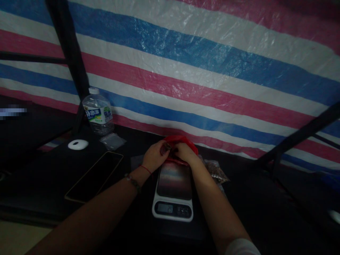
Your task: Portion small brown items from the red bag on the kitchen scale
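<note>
Two bare hands meet at the far end of a kitchen scale (174,193) in the head view; the lighting is dim and fine detail is poor. The left hand (155,156) and the right hand (186,153) are both closed on a red bag (182,141), the fingers (165,148) of each pinching its gathered material from either side; the two hands touch or nearly touch at the fingertips. The red bag sits at the back edge of the scale's platform, partly hidden behind the hands; whether it rests on the platform or just beyond it cannot be told. The scale lies on a dark surface (252,212), its display end nearest the person; the reading is too small to make out. The left wrist bears a thin red string and a beaded bracelet (132,181).

Left of the scale lies a dark phone (94,176), face up; beyond it a white mouse (78,144), a water bottle (98,112) standing upright, and a small clear packet (113,141) just beside the bottle. Just right of the right forearm lies a clear packet of dark contents (216,170). A striped tarpaulin (202,71) in blue, white and red forms the backdrop; black frame bars (70,53) cross it.
</note>
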